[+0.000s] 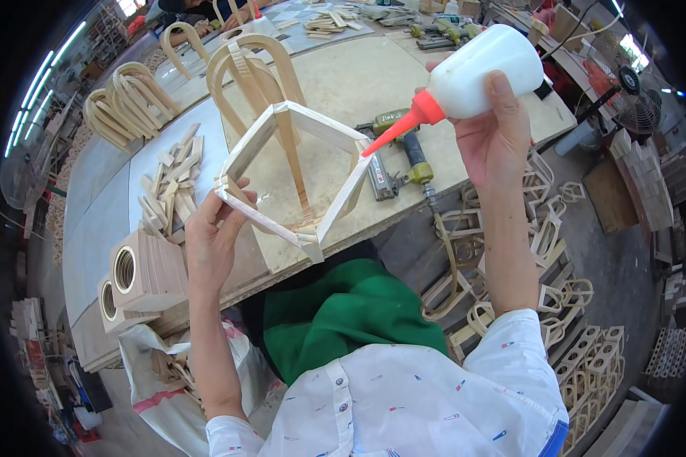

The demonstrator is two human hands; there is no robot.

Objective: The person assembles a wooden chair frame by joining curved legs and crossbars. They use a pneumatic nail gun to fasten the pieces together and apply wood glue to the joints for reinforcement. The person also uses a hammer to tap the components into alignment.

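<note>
My left hand (215, 228) grips the left corner of a pale wooden frame (245, 152), a several-sided ring of slats joined at the corners, held up over the table's front edge. My right hand (495, 133) is wrapped round a white squeeze bottle (495, 72) with a red cap and a long red nozzle (392, 135). The bottle tilts down to the left, and its tip touches or nearly touches the frame's right corner. Part of the frame's far structure overlaps the bent wood arches behind it.
A green nail gun (408, 152) with an air hose (443, 236) lies right of the frame. Loose wood strips (171, 183) and blocks with round holes (149, 266) lie left. Bent wood arches (141, 95) stand farther back. Finished frames (587, 373) are stacked on the floor at right.
</note>
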